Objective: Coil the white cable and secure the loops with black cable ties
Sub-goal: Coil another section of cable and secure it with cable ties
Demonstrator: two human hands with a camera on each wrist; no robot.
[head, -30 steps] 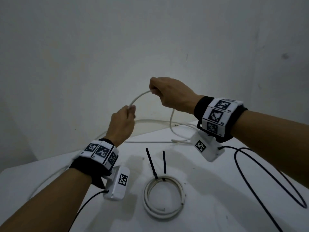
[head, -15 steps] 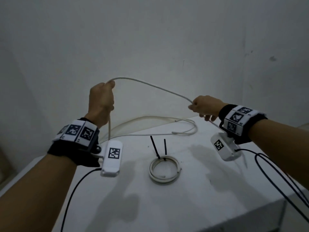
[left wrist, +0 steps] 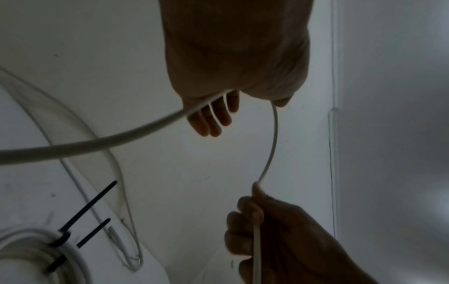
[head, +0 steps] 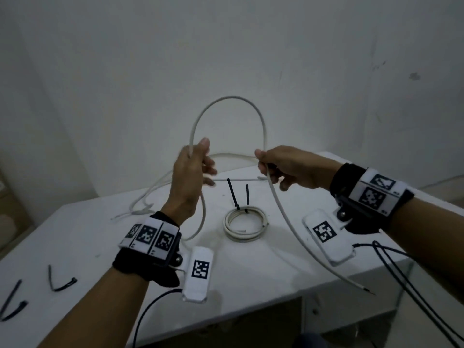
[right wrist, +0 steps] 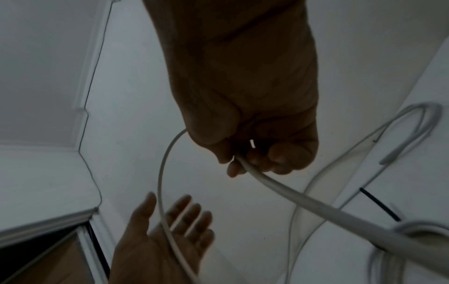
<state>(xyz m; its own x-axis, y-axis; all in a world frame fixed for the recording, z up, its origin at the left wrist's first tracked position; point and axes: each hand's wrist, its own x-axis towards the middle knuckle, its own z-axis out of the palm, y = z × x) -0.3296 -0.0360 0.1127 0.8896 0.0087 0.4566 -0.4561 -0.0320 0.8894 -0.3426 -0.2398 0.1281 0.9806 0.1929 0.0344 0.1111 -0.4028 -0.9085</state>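
- Head view: both hands raised over the white tabletop (head: pixel 75 237), white cable (head: pixel 227 99) arched between them as a loop in the making. Left hand (head: pixel 192 172) has cable across the palm, fingers spread, thumb up beside it. Right hand (head: pixel 288 169) has its grip pinching the cable; the tail runs down past the tabletop edge to a bare end.
- A finished coil (head: pixel 244 227), bound with black cable ties (head: pixel 233 194), lies between the wrists; spare ties (head: pixel 60 282) lie far left.
- Left wrist view: left fingers (left wrist: pixel 211 119) extended, cable (left wrist: pixel 271 144) curving to right hand (left wrist: pixel 279 240).
- Right wrist view: right fingers (right wrist: pixel 264 159) curled round cable (right wrist: pixel 162 173); left palm (right wrist: pixel 165 236) open, likely ready to receive the loop.
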